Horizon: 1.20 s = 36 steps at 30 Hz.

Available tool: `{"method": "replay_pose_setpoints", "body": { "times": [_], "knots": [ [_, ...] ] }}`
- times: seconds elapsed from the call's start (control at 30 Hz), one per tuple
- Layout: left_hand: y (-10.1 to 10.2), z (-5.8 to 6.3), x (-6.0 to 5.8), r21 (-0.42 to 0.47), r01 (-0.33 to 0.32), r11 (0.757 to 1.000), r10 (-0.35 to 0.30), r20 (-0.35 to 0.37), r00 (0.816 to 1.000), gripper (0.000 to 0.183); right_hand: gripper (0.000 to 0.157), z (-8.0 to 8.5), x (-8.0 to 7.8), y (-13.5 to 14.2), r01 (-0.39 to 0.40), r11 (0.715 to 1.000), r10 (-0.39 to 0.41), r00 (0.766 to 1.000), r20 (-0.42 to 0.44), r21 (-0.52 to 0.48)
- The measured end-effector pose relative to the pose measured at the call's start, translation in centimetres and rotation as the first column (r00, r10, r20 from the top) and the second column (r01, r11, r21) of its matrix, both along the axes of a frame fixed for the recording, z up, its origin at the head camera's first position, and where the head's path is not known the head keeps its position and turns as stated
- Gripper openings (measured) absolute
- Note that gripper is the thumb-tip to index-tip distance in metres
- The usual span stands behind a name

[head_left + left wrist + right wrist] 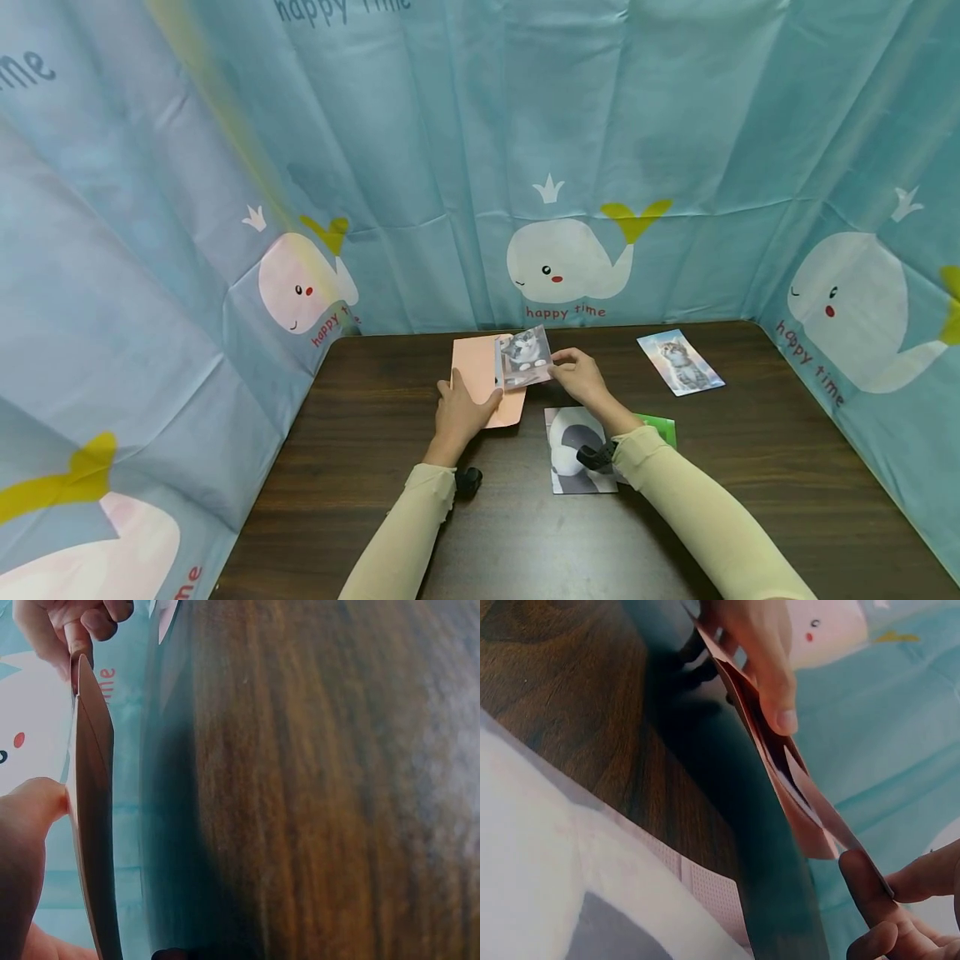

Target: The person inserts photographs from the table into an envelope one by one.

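My left hand [462, 410] holds a pink paper envelope [471, 360], its thumb [780, 697] pressed on the face near the mouth. In the right wrist view the envelope [769, 761] gapes along one edge. Between thumb and fingers, my right hand [581, 377] pinches the right edge of a kitten picture card [527, 354]. The card's left part overlaps the envelope at its mouth; how far it reaches inside I cannot tell. Seen edge-on in the left wrist view, the envelope [94, 795] stands raised off the table.
Another kitten card [681, 362] lies at the back right of the dark wooden table [360, 442]. A grey-and-white picture card [570, 454] lies below the right forearm, beside a green item [660, 429] partly hidden by the sleeve. A blue whale-print curtain [420, 250] encloses the table.
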<state>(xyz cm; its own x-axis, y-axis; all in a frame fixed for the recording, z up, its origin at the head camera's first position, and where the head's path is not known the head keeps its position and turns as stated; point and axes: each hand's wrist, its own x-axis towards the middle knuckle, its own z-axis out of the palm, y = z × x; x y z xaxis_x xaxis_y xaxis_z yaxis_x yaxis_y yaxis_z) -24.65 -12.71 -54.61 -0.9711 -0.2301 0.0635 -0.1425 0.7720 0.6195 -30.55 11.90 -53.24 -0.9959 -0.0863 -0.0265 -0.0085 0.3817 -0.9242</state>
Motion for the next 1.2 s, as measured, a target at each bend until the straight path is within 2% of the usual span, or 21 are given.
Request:
{"method": "replay_pose_setpoints", "body": {
  "times": [0.2,0.73,1.0,1.2],
  "knots": [
    [0.0,-0.1,-0.3,-0.009,0.002,1.0,-0.002,-0.02,1.0,0.115,0.034,-0.2,-0.1,-0.7,-0.002,1.0,0.002,1.0,0.009,-0.013],
    [-0.1,-0.2,-0.1,0.0,-0.002,1.0,0.002,-0.008,1.0,0.114,0.035,-0.4,0.0,-2.3,-0.018,1.0,0.018,1.0,0.012,-0.011],
    [-0.1,-0.1,-0.1,0.006,0.0,1.0,0.0,-0.004,1.0,0.115,0.032,-0.6,-0.1,-2.6,-0.015,1.0,0.015,1.0,-0.023,0.017],
    [-0.1,0.0,-0.1,0.003,0.002,1.0,-0.002,-0.011,1.0,0.114,0.032,-0.4,0.2,-2.6,-0.022,0.999,0.024,0.996,-0.082,0.028]
  ]
}}
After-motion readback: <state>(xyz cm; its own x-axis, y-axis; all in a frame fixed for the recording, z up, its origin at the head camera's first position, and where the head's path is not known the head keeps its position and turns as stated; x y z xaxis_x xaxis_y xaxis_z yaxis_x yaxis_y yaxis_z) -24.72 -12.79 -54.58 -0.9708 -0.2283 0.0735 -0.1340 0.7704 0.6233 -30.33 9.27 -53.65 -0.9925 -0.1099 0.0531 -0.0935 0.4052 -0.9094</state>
